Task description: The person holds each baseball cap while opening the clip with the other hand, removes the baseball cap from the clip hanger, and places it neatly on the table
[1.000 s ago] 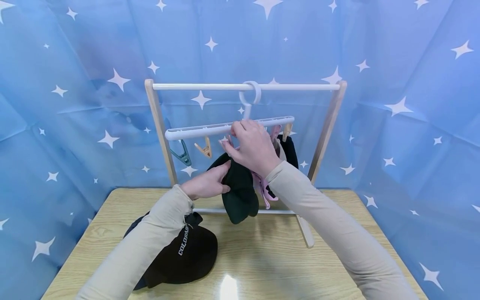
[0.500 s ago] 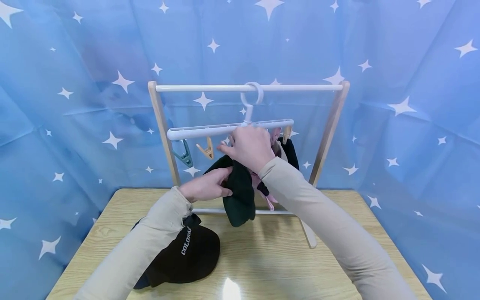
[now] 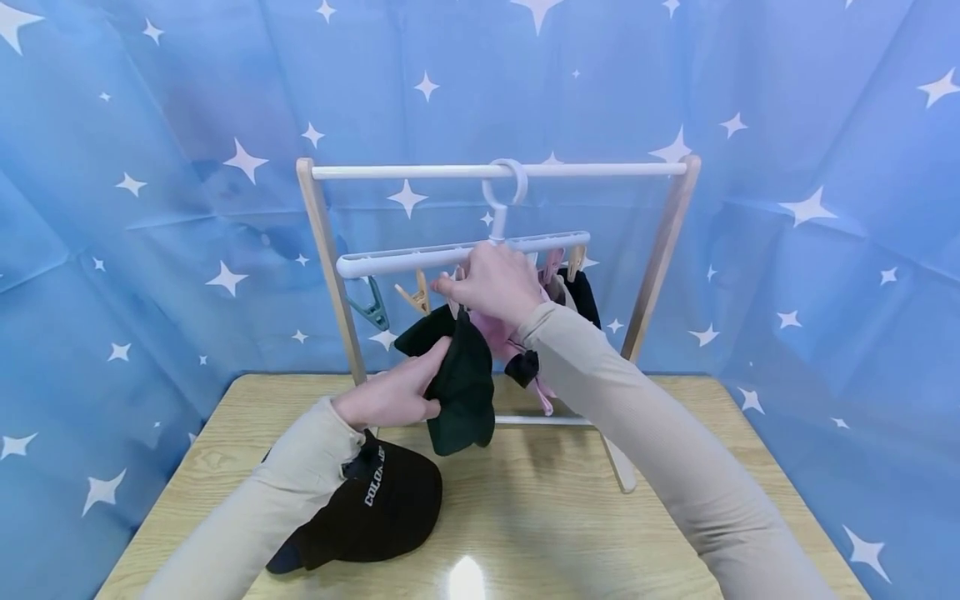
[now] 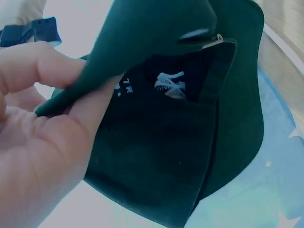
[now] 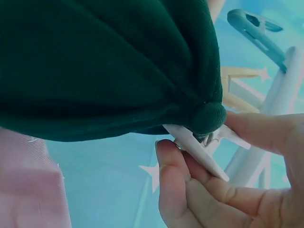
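Observation:
My left hand [image 3: 393, 396] grips a dark green cap [image 3: 465, 387] below the white clip hanger [image 3: 405, 262]. In the left wrist view, its thumb and fingers pinch the cap's cloth edge, with the inside label [image 4: 173, 85] showing. My right hand [image 3: 495, 283] is up at the hanger bar. Its fingers pinch a pale clothespin [image 5: 197, 149] in the right wrist view, right at the button [image 5: 210, 118] on the cap's crown. Whether the clothespin bites the cloth is hard to tell. Beside the green cap hangs a pink cap [image 3: 491, 333], partly hidden by my right hand.
A black cap with white lettering [image 3: 397, 508] lies on the wooden table [image 3: 562, 517], partly under my left sleeve. A teal clothespin [image 3: 371, 306] and an orange one [image 3: 416, 293] hang at the hanger's left. Several caps hang at its right. A rack [image 3: 660, 258] carries the hanger.
The green cap has shifted slightly left and down with my left hand. My right hand stays at the hanger bar, and more of the pink cap shows.

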Available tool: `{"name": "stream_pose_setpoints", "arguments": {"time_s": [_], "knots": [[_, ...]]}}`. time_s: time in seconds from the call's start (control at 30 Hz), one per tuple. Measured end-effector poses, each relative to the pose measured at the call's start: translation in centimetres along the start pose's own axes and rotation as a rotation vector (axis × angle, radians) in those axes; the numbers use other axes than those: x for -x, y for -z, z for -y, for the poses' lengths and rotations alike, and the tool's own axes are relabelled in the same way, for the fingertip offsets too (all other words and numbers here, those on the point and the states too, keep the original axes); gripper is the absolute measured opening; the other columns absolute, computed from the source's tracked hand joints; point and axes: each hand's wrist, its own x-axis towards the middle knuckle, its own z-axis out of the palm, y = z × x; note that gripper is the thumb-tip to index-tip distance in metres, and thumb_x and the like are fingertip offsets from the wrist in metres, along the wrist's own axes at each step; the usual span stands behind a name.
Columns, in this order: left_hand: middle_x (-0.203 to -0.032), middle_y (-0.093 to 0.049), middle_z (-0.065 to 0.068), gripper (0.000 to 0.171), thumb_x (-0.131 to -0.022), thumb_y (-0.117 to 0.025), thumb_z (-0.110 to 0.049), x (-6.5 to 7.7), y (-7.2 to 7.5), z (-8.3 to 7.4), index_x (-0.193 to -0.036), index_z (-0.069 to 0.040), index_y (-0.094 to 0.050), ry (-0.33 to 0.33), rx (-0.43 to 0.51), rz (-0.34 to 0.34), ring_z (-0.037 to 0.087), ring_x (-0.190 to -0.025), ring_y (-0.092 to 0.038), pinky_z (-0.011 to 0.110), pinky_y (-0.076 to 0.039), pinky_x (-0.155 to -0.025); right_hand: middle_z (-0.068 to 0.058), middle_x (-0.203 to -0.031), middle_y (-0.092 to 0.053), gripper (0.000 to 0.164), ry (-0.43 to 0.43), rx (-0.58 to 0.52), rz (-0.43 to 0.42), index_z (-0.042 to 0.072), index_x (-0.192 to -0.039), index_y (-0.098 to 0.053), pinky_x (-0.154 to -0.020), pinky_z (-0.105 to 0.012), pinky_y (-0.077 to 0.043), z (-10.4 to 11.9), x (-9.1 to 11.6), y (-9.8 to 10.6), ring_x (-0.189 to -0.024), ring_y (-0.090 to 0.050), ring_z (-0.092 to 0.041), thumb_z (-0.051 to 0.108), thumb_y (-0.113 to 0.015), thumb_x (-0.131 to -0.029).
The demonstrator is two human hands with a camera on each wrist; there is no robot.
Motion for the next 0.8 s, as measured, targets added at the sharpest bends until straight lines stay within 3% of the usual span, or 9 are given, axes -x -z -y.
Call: {"name": "stream_pose_setpoints", "arguments": {"time_s": [0.03,0.07,0.13,0.2,0.27,0.33,0.47,0.67,0.8], "knots": [[-0.087,-0.053,0.005,0.084,-0.080,-0.052,0.007,0.1,0.1,0.0,-0.143,-0.012,0.001,-0.009,0.003,-0.005,0.014,-0.070,-0.048,0.030,-0.036,-0.078,0.002,-0.043,-0.026,0.047,-0.002,-0.001,-0.003,0.013,-0.049,-0.043,-0.035,-0.025,-0.016,0.0,0.0,0.0,-0.035,-0.022,-0.013,0.047,-0.057,-0.079],[-0.088,-0.052,0.006,0.083,-0.080,-0.052,0.007,0.1,0.1,0.1,-0.143,-0.012,0.000,-0.016,0.007,-0.007,0.015,-0.072,-0.048,0.031,-0.035,-0.080,0.002,-0.043,-0.026,0.047,-0.005,0.001,-0.005,0.013,-0.049,-0.043,-0.035,-0.025,-0.016,0.1,0.0,0.0,-0.035,-0.021,-0.013,0.047,-0.057,-0.079],[-0.107,-0.052,0.007,0.074,-0.081,-0.053,0.006,0.1,0.3,0.1,-0.141,-0.010,-0.011,-0.038,0.033,-0.021,0.015,-0.089,-0.050,0.033,-0.036,-0.083,0.002,-0.043,-0.025,0.048,-0.015,0.015,-0.007,0.013,-0.049,-0.041,-0.036,-0.025,-0.016,0.2,-0.1,0.0,-0.036,-0.021,-0.013,0.048,-0.057,-0.079],[-0.114,-0.052,0.008,0.062,-0.083,-0.055,-0.001,-0.2,0.4,0.0,-0.136,-0.009,-0.023,-0.041,0.070,-0.042,0.015,-0.098,-0.052,0.033,-0.039,-0.084,0.002,-0.044,-0.025,0.049,-0.027,0.022,-0.008,0.013,-0.049,-0.040,-0.035,-0.026,-0.016,0.3,-0.1,0.0,-0.036,-0.021,-0.013,0.048,-0.056,-0.080],[-0.097,-0.057,0.004,0.047,-0.085,-0.059,-0.012,-0.7,0.5,-0.1,-0.126,-0.011,-0.036,-0.024,0.110,-0.092,0.015,-0.086,-0.057,0.032,-0.043,-0.079,0.002,-0.044,-0.025,0.049,-0.043,0.029,-0.009,0.013,-0.049,-0.039,-0.035,-0.026,-0.016,0.4,-0.1,0.0,-0.036,-0.021,-0.013,0.047,-0.056,-0.080],[-0.104,-0.057,0.002,0.040,-0.085,-0.061,-0.023,-1.3,0.5,-0.4,-0.120,-0.012,-0.044,0.011,0.146,-0.161,0.014,-0.092,-0.056,0.032,-0.045,-0.077,0.002,-0.043,-0.025,0.049,-0.057,0.030,-0.008,0.013,-0.049,-0.038,-0.035,-0.025,-0.016,0.4,-0.1,0.0,-0.036,-0.021,-0.013,0.047,-0.055,-0.080],[-0.094,-0.059,0.001,0.033,-0.086,-0.058,-0.030,-2.2,0.5,-0.9,-0.112,-0.010,-0.052,0.073,0.103,-0.285,0.012,-0.080,-0.056,0.030,-0.045,-0.068,0.002,-0.044,-0.025,0.048,-0.065,0.006,0.005,0.014,-0.049,-0.038,-0.035,-0.025,-0.016,0.4,-0.3,0.0,-0.036,-0.022,-0.013,0.046,-0.055,-0.080],[-0.063,-0.043,0.006,0.006,-0.090,-0.048,-0.008,-2.2,0.2,-1.2,-0.091,-0.003,-0.050,0.074,0.032,-0.290,0.016,-0.051,-0.040,0.028,-0.034,-0.052,0.000,-0.043,-0.030,0.049,-0.113,-0.111,0.076,0.012,-0.049,-0.042,-0.036,-0.026,-0.017,0.0,-0.5,0.3,-0.036,-0.026,-0.014,0.047,-0.060,-0.078],[-0.062,-0.038,0.006,0.008,-0.088,-0.045,0.000,-2.1,0.2,-1.2,-0.080,-0.002,-0.044,0.034,0.055,-0.294,0.017,-0.050,-0.038,0.028,-0.032,-0.051,-0.003,-0.044,-0.039,0.047,-0.160,-0.200,0.120,0.009,-0.050,-0.049,-0.039,-0.028,-0.018,-0.4,-0.7,0.6,-0.039,-0.032,-0.017,0.046,-0.063,-0.076]]}}
